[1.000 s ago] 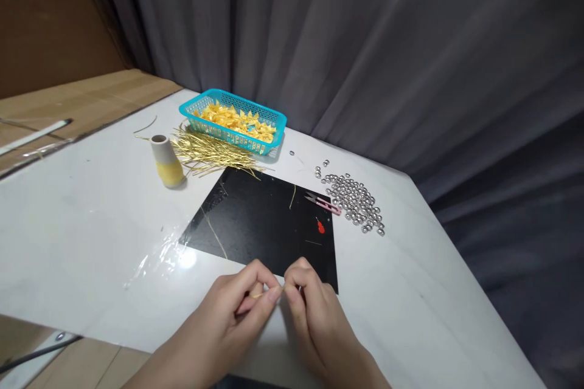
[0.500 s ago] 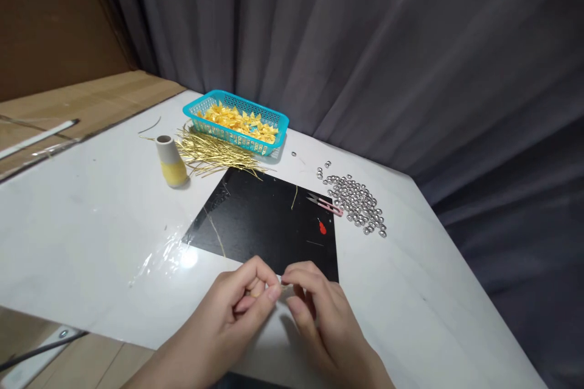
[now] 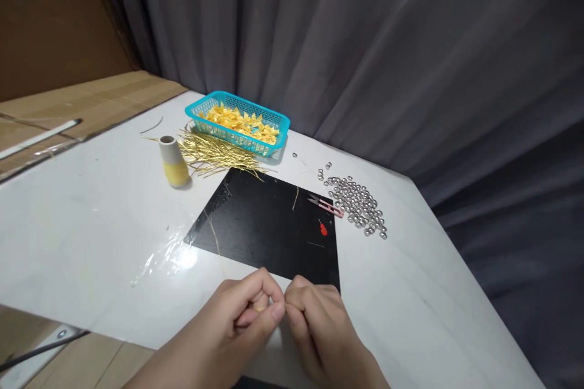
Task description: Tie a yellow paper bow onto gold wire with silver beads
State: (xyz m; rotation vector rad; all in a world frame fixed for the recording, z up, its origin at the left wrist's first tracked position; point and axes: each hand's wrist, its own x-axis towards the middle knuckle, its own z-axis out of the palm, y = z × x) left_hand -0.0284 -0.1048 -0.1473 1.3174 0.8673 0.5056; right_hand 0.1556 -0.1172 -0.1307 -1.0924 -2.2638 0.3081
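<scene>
Gold wire (image 3: 261,309), probably, though the fingers largely hide it, sits pinched where the left hand (image 3: 232,316) and right hand (image 3: 314,328) have closed together, now touching, just off the near edge of the black mat (image 3: 264,225)

The object (image 3: 260,309) pinched between the left hand (image 3: 230,322) and right hand (image 3: 317,328) was obscured by fingers (image 3: 277,312); its type could not be determined.

Soft, even indoor light fills the view, with one bright glare spot (image 3: 186,259) on the white table (image 3: 82,237). The curtain (image 3: 347,61) falls dimmer toward the right, a faint shadow lies beside the right hand (image 3: 322,331), and the table's edges bow slightly; focus stays fairly sharp.
</scene>
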